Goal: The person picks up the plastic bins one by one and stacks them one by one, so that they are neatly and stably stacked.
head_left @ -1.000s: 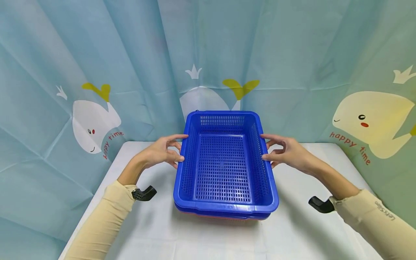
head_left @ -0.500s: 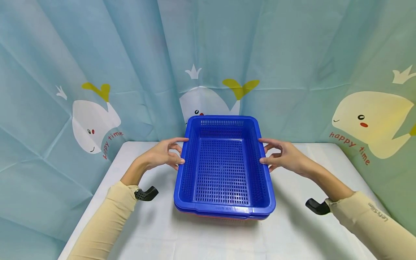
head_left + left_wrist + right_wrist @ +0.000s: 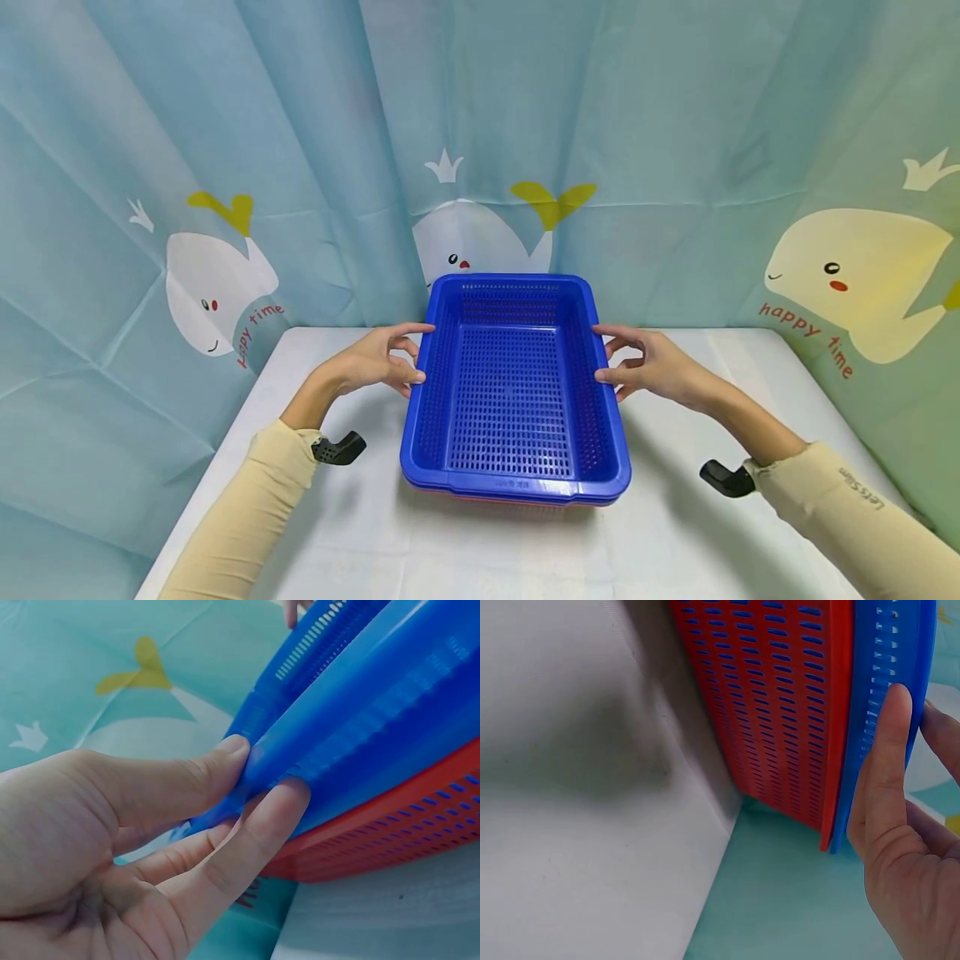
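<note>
A blue perforated plastic basket (image 3: 517, 485) sits at the middle of the table in the head view. Below its rim a second blue rim shows, nested in a red perforated basket (image 3: 784, 712). The left hand (image 3: 373, 360) holds the top blue basket's left rim between thumb and fingers. On the opposite side, the right hand (image 3: 660, 364) grips the right rim the same way. In the left wrist view the thumb lies over the blue edge, with fingers against its outer side. The red basket's wall (image 3: 382, 832) shows below the blue ones.
The stack stands on a white-covered table (image 3: 480, 558), close to its back edge. Behind and at both sides hangs a pale teal curtain (image 3: 660, 100) printed with whales. Black wrist mounts (image 3: 339, 448) stick out from the cream sleeves (image 3: 247, 500).
The top blue basket has moved down into the stack, and the gap between the blue rims has narrowed. Both hands have come down with it, the right hand also slightly leftward.
</note>
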Demonstrator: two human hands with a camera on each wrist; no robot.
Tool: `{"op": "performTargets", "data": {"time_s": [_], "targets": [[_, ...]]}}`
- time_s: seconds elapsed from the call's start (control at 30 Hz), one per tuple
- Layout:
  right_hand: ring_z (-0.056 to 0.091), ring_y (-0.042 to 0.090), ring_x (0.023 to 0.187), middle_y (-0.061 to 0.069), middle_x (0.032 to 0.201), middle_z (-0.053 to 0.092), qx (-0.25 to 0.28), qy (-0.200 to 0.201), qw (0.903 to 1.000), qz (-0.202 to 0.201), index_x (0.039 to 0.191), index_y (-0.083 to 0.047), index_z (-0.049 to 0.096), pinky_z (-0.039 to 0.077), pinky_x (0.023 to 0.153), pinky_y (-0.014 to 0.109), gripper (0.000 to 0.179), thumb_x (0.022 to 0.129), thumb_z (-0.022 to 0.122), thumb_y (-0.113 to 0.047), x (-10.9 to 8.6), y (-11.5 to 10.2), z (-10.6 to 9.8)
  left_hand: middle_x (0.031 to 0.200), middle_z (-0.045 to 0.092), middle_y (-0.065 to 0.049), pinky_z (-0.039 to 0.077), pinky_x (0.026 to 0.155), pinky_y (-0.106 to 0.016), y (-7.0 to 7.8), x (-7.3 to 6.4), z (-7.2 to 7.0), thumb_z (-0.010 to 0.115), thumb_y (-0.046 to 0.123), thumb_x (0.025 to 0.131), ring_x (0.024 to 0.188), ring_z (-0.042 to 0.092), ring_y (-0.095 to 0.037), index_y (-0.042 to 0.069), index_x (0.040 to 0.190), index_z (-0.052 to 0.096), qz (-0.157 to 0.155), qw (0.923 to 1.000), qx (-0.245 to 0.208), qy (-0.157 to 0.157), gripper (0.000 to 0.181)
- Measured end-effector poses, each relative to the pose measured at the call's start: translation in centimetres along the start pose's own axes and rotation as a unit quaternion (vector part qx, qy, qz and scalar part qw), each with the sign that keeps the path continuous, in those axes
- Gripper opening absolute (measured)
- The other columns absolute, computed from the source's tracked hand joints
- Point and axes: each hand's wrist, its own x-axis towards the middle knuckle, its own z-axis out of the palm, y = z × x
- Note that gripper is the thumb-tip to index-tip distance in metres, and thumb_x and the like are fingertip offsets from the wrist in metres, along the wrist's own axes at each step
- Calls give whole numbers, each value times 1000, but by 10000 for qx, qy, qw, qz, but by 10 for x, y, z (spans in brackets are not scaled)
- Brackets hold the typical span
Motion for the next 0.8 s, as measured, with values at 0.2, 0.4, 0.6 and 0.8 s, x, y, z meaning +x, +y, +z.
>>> {"op": "performTargets", "data": {"time_s": [0.2,0.4,0.6,0.8], "targets": [[73,27,84,30,119,49,114,-16,9999,-9,156,3,34,64,71,47,81,90,80,-8,-1,2,2,114,47,-18,63,79,-50,-1,0,1,77,-2,88,79,72,-29,11,159,36,-51,10000,49,-53,83],[73,25,83,29,118,48,201,-17,9998,8,156,4,35,63,72,49,80,90,80,-6,0,5,3,113,47,-18,63,78,-49,-2,1,1,77,-3,89,79,72,-29,11,159,35,-60,9999,48,-67,82],[73,25,83,30,119,48,209,-16,9998,9,155,4,35,63,72,49,80,90,80,-6,0,5,4,114,48,-19,63,79,-50,-2,0,1,78,-2,89,80,72,-30,12,159,36,-75,9999,78,-53,83],[72,25,83,29,118,48,175,-13,9998,16,155,3,35,63,72,50,80,90,80,-6,0,4,4,113,48,-19,63,78,-50,-2,0,2,78,-2,88,80,72,-30,11,159,36,-66,9999,88,-29,83]]}}
